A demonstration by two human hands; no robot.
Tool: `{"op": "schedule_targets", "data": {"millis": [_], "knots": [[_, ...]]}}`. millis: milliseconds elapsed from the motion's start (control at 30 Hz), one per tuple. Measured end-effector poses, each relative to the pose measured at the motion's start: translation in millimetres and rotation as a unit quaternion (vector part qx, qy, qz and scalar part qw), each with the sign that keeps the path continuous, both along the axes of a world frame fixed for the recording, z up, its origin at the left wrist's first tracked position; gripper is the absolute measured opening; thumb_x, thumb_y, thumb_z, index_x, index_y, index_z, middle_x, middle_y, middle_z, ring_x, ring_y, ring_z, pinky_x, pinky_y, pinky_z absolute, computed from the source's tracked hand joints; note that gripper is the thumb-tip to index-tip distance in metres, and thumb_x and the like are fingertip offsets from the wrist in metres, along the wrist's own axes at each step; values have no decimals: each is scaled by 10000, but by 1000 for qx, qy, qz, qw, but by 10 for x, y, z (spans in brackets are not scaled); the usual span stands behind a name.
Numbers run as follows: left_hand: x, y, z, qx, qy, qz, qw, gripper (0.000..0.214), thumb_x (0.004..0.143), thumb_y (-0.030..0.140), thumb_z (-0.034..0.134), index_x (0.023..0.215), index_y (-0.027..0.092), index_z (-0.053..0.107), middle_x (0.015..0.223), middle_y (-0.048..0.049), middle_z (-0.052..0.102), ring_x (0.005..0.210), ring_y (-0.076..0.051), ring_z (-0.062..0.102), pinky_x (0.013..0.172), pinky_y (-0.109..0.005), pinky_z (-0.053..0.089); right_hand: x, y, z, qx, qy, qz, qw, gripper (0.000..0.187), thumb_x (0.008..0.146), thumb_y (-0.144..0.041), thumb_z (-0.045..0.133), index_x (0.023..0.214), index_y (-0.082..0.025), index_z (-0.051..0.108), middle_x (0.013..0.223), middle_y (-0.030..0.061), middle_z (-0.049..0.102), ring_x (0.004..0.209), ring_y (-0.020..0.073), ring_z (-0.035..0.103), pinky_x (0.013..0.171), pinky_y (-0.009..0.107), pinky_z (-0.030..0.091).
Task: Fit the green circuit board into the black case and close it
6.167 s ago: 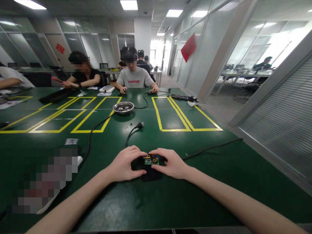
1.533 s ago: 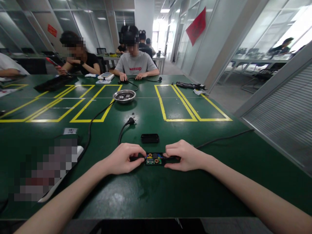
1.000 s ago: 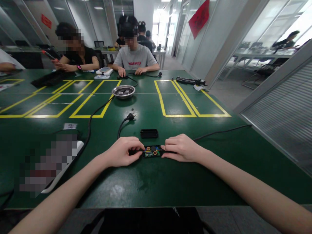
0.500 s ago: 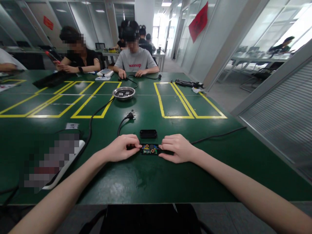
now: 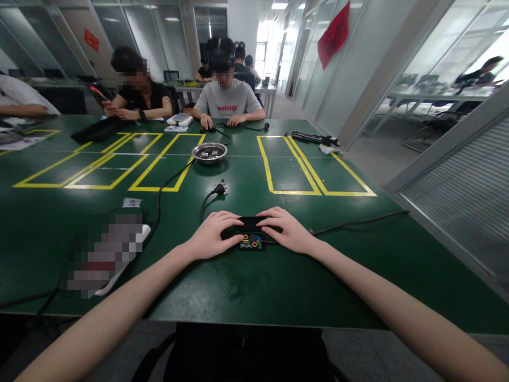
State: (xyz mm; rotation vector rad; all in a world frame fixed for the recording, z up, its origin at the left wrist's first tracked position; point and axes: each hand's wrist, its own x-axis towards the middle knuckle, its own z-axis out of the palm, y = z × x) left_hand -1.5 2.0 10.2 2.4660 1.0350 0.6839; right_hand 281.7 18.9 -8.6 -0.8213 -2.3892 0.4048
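Observation:
A green circuit board with copper coils (image 5: pixel 251 242) lies in a shallow black case on the table in front of me. Just beyond it is a black plastic cover (image 5: pixel 250 225), partly hidden by my fingers. My left hand (image 5: pixel 217 234) is at the cover's left end, fingers stretched towards it, thumb near the board's left edge. At the cover's right end is my right hand (image 5: pixel 289 229), its fingers and thumb apart. Whether the fingertips touch the cover I cannot tell. A black cable (image 5: pixel 361 220) runs off to the right from behind my right hand.
Beyond the cover lies a black power plug (image 5: pixel 218 189). Farther back stands a metal bowl (image 5: pixel 209 153) with small parts. A white-edged power strip (image 5: pixel 141 241), mostly blurred, lies left. Yellow tape (image 5: pixel 296 192) marks the table. Other people sit across it.
Both hands have left the ends of the board's case and moved forward to the cover, their fingers spreading. The whole view has shifted slightly.

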Motion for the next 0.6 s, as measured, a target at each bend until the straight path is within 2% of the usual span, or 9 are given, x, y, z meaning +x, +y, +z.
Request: {"op": "schedule_targets", "data": {"millis": [100,200,300,400,500,600], "knots": [[5,-17,17,-6,-46,-22,999,208,972,328,695,1134,204,735,1277,-118,729,1199,-263,678,1066,-446,516,10,-13,10,-32,60,12,998,206,994,-257,645,1161,-227,763,1195,117,721,1096,253,681,970,466,581],[19,-46,41,-22,-88,-37,995,150,966,289,700,1075,189,723,1290,-122,700,1178,-241,688,1048,-406,539,1,-37,21,-82,110,9,990,346,950,-236,684,1295,-233,708,1196,103,686,960,204,688,854,385,614],[36,-74,52,-45,-120,-25,991,141,940,267,721,1053,186,697,1233,-105,695,1053,-209,702,932,-359,585,-20,-61,36,-143,151,-3,978,408,918,-238,711,1325,-225,692,1045,60,682,816,166,656,773,342,614],[39,-87,47,-82,-141,4,987,304,889,265,774,1161,185,664,1146,-86,712,909,-179,694,821,-323,596,-51,-93,63,-200,172,-13,964,324,907,-261,722,1225,-201,741,923,34,687,805,168,662,787,343,614],[22,-82,44,-111,-145,9,983,503,862,230,781,1335,180,616,1151,-91,743,923,-184,700,845,-333,598,-92,-134,86,-240,191,-25,951,219,899,-298,732,1085,-190,778,974,58,720,838,176,687,807,346,623],[3,-69,48,-116,-125,6,985,379,912,204,689,1289,173,686,1125,-88,771,916,-181,706,844,-320,592,-131,-170,82,-280,216,-43,934,220,879,-348,756,1033,-192,782,987,62,722,826,171,700,737,305,626]]}}
